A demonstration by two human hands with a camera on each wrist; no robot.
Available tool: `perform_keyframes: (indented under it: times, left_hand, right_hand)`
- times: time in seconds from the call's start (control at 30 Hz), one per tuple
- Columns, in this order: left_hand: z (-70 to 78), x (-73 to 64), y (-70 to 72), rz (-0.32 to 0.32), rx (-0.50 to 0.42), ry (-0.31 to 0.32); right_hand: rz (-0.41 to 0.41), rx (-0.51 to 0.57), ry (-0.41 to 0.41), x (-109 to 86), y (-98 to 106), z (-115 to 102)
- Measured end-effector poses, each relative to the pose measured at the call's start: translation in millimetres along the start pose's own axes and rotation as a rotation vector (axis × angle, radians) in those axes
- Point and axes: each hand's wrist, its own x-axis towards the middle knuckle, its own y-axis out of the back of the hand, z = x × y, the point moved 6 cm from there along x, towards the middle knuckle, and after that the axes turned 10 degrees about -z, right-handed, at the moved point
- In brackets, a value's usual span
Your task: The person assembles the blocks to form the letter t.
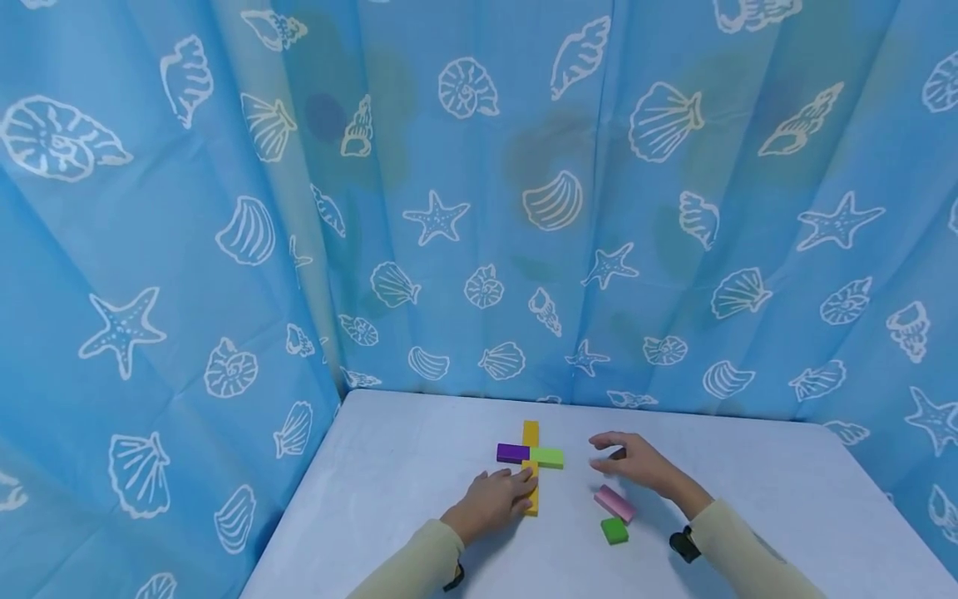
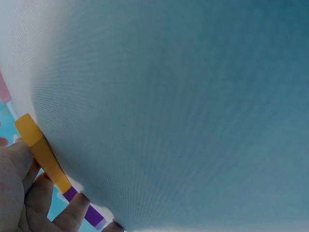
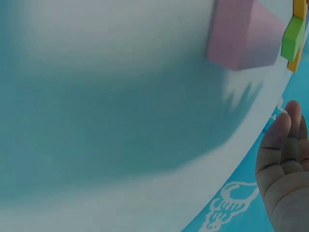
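My left hand (image 1: pixel 494 503) touches the near yellow block (image 1: pixel 530 509), its fingertips laid across the top and side. This block runs toward me from a cross-shaped layout. A purple block (image 1: pixel 512 452) forms the left arm, a light green block (image 1: pixel 550 458) the right arm, and another yellow block (image 1: pixel 530 433) the far end. In the left wrist view, my thumb and fingers lie along the yellow block (image 2: pixel 50 166), with the purple block (image 2: pixel 94 216) beyond it. My right hand (image 1: pixel 632 459) is held over the table, fingers apart and holding nothing, to the right of the light green block.
A pink block (image 1: pixel 614 503) lies slanted below my right hand, and a small green block (image 1: pixel 614 531) sits just nearer to me. The white table (image 1: pixel 397 466) is bordered at the back and left by a blue curtain (image 1: pixel 479 249) with shell prints.
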Motion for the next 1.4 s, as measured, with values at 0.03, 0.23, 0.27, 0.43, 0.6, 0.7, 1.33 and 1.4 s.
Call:
perform_keyframes:
  times: [0.03, 0.23, 0.27, 0.43, 0.6, 0.7, 1.33, 1.4]
  left_hand:
    - [0.1, -0.3, -0.2, 0.002, -0.002, -0.003]
    - [-2.0, -3.2, -1.7, -0.002, -0.008, 0.003]
    - [-2.6, -3.4, -2.0, -0.004, -0.007, 0.005]
    - [-3.6, -3.4, -0.5, 0.008, -0.004, 0.007]
    - [-2.3, -4.1, -8.2, -0.022, -0.013, 0.009]
    - [-1.2, -3.9, -13.1, -0.039, -0.009, 0.004]
    - [1.1, -2.6, 0.6, -0.005, 0.001, -0.013]
    - [1.5, -3.0, 0.4, -0.002, 0.001, -0.013]
  right_hand:
    - [-0.002, 0.0, 0.01, -2.5, 0, 0]
    - [-0.026, 0.014, 0.013, -14.5, -4, 1]
    - [-0.034, 0.014, 0.01, -16.2, -5, 1]
    - [-0.034, 0.029, -0.004, -22.6, -8, 3]
    - [-0.078, 0.042, -0.023, -32.4, -19, 11]
    - [-0.102, 0.042, -0.029, -38.6, -26, 15]
    - [-0.138, 0.057, 0.02, -53.3, -25, 8]
    - [-0.142, 0.06, 0.016, -54.9, -26, 10]
